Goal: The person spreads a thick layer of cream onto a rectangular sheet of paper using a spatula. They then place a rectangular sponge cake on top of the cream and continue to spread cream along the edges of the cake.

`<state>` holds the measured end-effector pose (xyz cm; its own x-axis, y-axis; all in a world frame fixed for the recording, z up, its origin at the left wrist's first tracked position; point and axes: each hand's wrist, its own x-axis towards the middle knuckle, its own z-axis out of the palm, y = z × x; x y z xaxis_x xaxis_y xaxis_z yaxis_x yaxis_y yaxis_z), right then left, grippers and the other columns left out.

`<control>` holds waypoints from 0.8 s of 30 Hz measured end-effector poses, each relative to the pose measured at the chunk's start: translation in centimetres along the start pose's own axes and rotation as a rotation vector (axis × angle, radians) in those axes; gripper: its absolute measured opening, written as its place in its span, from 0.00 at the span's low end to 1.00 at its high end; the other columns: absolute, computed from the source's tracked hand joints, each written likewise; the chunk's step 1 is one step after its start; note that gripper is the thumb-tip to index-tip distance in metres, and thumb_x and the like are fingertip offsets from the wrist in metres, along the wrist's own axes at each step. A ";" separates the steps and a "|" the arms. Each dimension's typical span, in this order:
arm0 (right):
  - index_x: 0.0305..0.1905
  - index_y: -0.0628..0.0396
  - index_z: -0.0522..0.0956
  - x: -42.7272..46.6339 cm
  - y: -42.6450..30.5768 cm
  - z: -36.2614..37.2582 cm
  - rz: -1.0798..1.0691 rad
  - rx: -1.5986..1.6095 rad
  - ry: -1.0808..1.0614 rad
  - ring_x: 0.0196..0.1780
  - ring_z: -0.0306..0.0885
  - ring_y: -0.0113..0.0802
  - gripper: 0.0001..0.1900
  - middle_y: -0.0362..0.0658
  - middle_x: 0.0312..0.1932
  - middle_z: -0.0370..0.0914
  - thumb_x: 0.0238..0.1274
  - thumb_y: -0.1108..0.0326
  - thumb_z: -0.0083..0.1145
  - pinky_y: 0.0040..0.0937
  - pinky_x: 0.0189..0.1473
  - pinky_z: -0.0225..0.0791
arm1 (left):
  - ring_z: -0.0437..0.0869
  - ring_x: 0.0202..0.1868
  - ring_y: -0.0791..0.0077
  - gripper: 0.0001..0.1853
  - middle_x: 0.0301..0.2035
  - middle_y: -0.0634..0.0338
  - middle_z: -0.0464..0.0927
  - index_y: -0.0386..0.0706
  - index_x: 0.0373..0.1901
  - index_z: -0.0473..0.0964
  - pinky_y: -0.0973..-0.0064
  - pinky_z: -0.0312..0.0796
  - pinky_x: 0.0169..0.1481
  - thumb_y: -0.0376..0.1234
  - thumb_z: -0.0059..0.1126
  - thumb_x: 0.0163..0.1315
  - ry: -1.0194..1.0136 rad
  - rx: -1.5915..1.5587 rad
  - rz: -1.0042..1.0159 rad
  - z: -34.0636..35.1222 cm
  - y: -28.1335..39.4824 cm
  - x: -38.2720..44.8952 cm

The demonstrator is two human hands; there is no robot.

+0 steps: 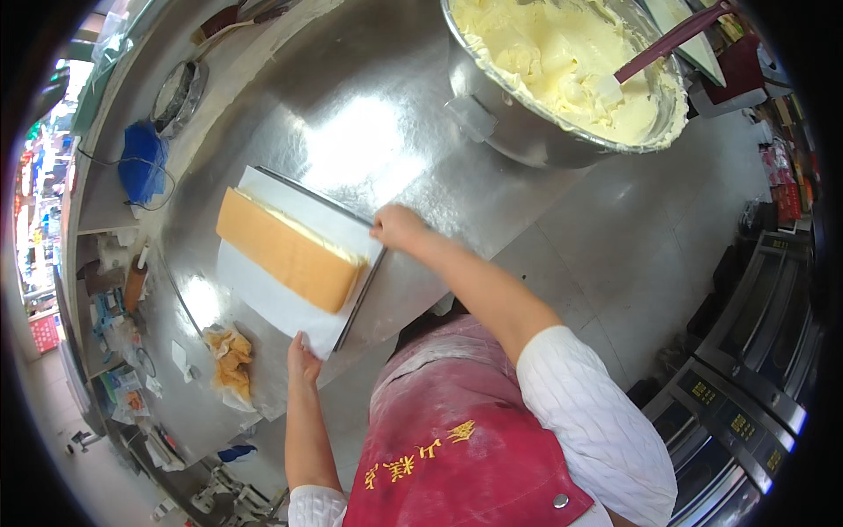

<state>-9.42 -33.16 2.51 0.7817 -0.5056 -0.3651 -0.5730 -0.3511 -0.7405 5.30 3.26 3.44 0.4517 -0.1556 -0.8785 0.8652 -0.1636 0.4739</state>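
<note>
On the metal worktable lies a dark flat tray (357,300) with a sheet of white paper (263,286) over it. A long slab of golden sponge cake (290,253) rests on the paper, folded or layered, with pale cream (309,238) showing along its far side. My left hand (304,359) pinches the paper's near corner, which overhangs the tray. At the opposite corner of the same side, my right hand (400,227) is closed on the paper's edge, close against the tray; its fingertips are partly hidden.
A large steel mixing bowl (527,141) of pale yellow cream (553,66) stands at the upper right, a spatula (658,46) leaning in it. A crumpled, brown-stained paper (230,362) lies at the left. A rolling pin (136,280) and blue plastic bag (143,161) are beyond. Ovens (731,402) line the right.
</note>
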 end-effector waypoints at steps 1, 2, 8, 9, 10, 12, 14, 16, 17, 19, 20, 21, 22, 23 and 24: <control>0.36 0.57 0.85 -1.5 -0.3 1.0 0.031 0.067 -0.049 0.43 0.81 0.51 0.14 0.54 0.36 0.82 0.55 0.56 0.64 0.45 0.49 0.74 | 0.72 0.62 0.59 0.27 0.61 0.53 0.70 0.38 0.63 0.63 0.58 0.66 0.65 0.45 0.49 0.69 0.041 0.024 0.009 -1.6 0.1 -0.3; 0.35 0.57 0.85 -2.8 0.2 2.4 0.031 0.094 -0.056 0.43 0.81 0.51 0.14 0.54 0.36 0.82 0.55 0.56 0.64 0.46 0.48 0.74 | 0.72 0.62 0.59 0.27 0.61 0.54 0.70 0.38 0.63 0.63 0.59 0.66 0.65 0.46 0.49 0.69 0.077 0.054 0.015 -2.8 0.4 -0.3; 0.28 0.55 0.85 -9.3 1.7 5.3 -0.045 0.169 0.013 0.35 0.81 0.50 0.12 0.52 0.28 0.81 0.52 0.57 0.63 0.45 0.40 0.74 | 0.76 0.57 0.61 0.30 0.56 0.55 0.74 0.39 0.63 0.65 0.63 0.68 0.61 0.49 0.54 0.67 0.342 0.233 0.078 -4.0 0.6 -1.0; 0.28 0.55 0.85 -9.4 2.1 5.0 -0.063 0.171 0.002 0.35 0.81 0.51 0.12 0.52 0.27 0.81 0.52 0.57 0.62 0.45 0.40 0.73 | 0.76 0.56 0.61 0.31 0.56 0.55 0.74 0.39 0.63 0.65 0.64 0.68 0.61 0.49 0.56 0.66 0.338 0.241 0.100 -3.9 0.2 -0.9; 0.28 0.55 0.85 -9.5 2.3 4.9 -0.082 0.173 -0.010 0.35 0.81 0.51 0.12 0.52 0.27 0.81 0.53 0.58 0.62 0.46 0.40 0.73 | 0.76 0.56 0.62 0.31 0.55 0.55 0.75 0.38 0.63 0.66 0.64 0.69 0.60 0.49 0.57 0.66 0.335 0.248 0.121 -3.9 -0.1 -0.8; 0.30 0.55 0.84 -9.0 2.6 4.1 -0.062 0.202 -0.074 0.36 0.81 0.51 0.11 0.52 0.29 0.81 0.53 0.59 0.61 0.46 0.41 0.73 | 0.77 0.56 0.61 0.32 0.55 0.53 0.74 0.39 0.63 0.65 0.62 0.70 0.59 0.48 0.59 0.63 0.366 0.239 0.112 -3.9 -0.1 -0.4; 0.33 0.55 0.84 -9.0 2.4 3.1 -0.079 0.239 -0.057 0.39 0.80 0.52 0.10 0.52 0.32 0.81 0.54 0.60 0.61 0.45 0.42 0.73 | 0.75 0.57 0.60 0.34 0.57 0.51 0.73 0.37 0.63 0.65 0.63 0.70 0.60 0.47 0.62 0.61 0.432 0.288 0.103 -4.0 -0.6 -0.3; 0.37 0.56 0.83 -9.0 1.5 2.6 -0.130 0.294 0.054 0.44 0.79 0.51 0.10 0.52 0.38 0.81 0.55 0.62 0.61 0.43 0.44 0.72 | 0.72 0.61 0.58 0.37 0.59 0.48 0.70 0.34 0.64 0.64 0.66 0.66 0.63 0.45 0.66 0.58 0.527 0.409 0.096 -3.3 -1.2 -0.6; 0.40 0.56 0.82 -8.9 1.0 2.4 -0.207 0.302 0.110 0.47 0.78 0.50 0.11 0.51 0.41 0.80 0.55 0.62 0.61 0.43 0.47 0.71 | 0.70 0.62 0.56 0.39 0.60 0.46 0.69 0.33 0.65 0.63 0.65 0.64 0.64 0.44 0.66 0.57 0.643 0.572 0.223 -2.9 -1.6 -0.9; 0.46 0.56 0.80 -8.8 -0.1 2.0 -0.356 0.313 0.221 0.53 0.76 0.49 0.14 0.49 0.49 0.78 0.56 0.63 0.61 0.44 0.52 0.69 | 0.67 0.65 0.53 0.42 0.62 0.41 0.66 0.29 0.66 0.60 0.63 0.61 0.68 0.41 0.68 0.54 0.863 0.902 0.464 -1.0 -2.8 -1.7; 0.49 0.57 0.78 -8.6 -0.3 1.7 -0.412 0.239 0.252 0.57 0.73 0.48 0.17 0.49 0.52 0.76 0.56 0.63 0.61 0.44 0.55 0.67 | 0.61 0.69 0.50 0.42 0.65 0.36 0.61 0.28 0.68 0.57 0.61 0.55 0.72 0.38 0.65 0.55 0.878 0.971 0.436 3.2 -1.9 -3.2; 0.52 0.58 0.77 -8.9 -1.7 1.6 -0.488 0.183 0.262 0.61 0.70 0.47 0.19 0.49 0.56 0.74 0.56 0.63 0.61 0.45 0.58 0.64 | 0.60 0.70 0.50 0.41 0.66 0.36 0.59 0.28 0.68 0.57 0.62 0.53 0.73 0.37 0.63 0.56 0.823 0.973 0.543 2.1 -2.1 -3.4; 0.55 0.59 0.75 -9.0 -2.8 1.8 -0.560 0.123 0.281 0.64 0.68 0.46 0.21 0.48 0.60 0.72 0.57 0.63 0.61 0.45 0.61 0.62 | 0.58 0.71 0.50 0.40 0.67 0.37 0.58 0.29 0.69 0.56 0.63 0.52 0.73 0.37 0.62 0.58 0.757 0.977 0.653 1.1 -2.4 -2.9; 0.57 0.59 0.74 -9.2 -4.1 2.4 -0.622 0.082 0.244 0.67 0.65 0.45 0.24 0.49 0.62 0.70 0.57 0.61 0.61 0.45 0.64 0.59 | 0.56 0.72 0.51 0.38 0.68 0.37 0.57 0.30 0.69 0.56 0.63 0.50 0.74 0.36 0.60 0.60 0.690 0.980 0.764 -0.1 -2.6 -2.6; 0.59 0.60 0.72 -9.2 -5.2 3.2 -0.671 0.031 0.217 0.69 0.62 0.44 0.26 0.49 0.64 0.68 0.57 0.60 0.61 0.46 0.66 0.56 | 0.55 0.72 0.51 0.36 0.69 0.38 0.56 0.30 0.69 0.56 0.64 0.49 0.75 0.36 0.56 0.62 0.585 0.979 0.754 0.3 -2.7 -2.3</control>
<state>-12.85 -24.17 7.86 0.8950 -0.3351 0.2945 0.0253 -0.6211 -0.7833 1.87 3.74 4.21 0.9777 -0.1218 -0.1712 -0.0255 -0.8775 0.4790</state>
